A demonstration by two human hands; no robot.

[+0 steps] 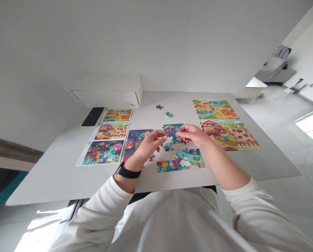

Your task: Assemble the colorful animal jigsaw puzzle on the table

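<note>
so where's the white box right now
In the head view, the white box sits at the back left of the table, just behind the black phone and the picture sheet.

The left hand (149, 144) hid part of the dark puzzle section (130, 140) beneath it, and the right hand (194, 135) covered an edge of the upper puzzle section (172, 127). Whatever lay between the fingertips was too small to make out. Print (131, 104) on the white box (103, 98) was unreadable, clutter (282, 52) at far right was blurred, and the picture's edges cut off both sleeves (98, 210) and a teal object (16, 190).
</note>
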